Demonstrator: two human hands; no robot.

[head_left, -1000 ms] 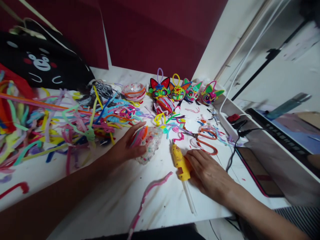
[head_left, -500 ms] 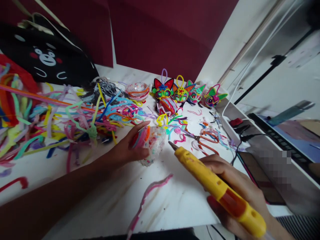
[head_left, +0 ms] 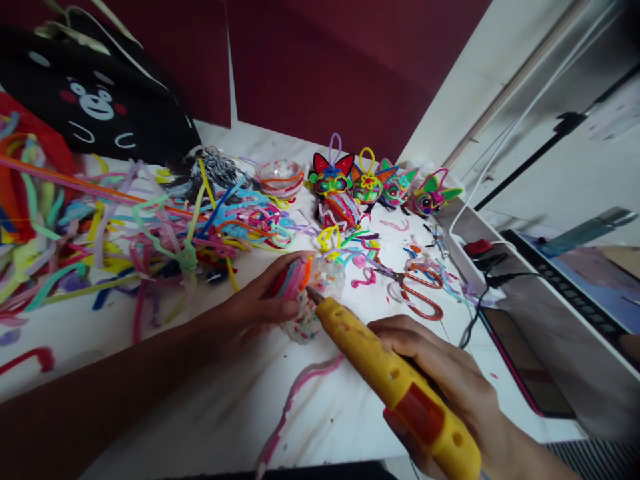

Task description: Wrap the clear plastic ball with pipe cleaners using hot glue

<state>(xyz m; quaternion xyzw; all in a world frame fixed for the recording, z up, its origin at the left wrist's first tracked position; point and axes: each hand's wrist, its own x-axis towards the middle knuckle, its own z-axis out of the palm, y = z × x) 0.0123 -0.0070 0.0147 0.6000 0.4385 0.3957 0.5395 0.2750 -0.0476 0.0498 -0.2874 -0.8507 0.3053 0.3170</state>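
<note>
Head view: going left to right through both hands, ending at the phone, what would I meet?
Left hand → speckled shell → glue gun → right hand → phone.

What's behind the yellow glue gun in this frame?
Behind the tip of the glue gun is the speckled piece in the left hand; behind its body, parts of the right hand and white tabletop. The right palm and whatever lies directly behind the barrel are covered.
</note>
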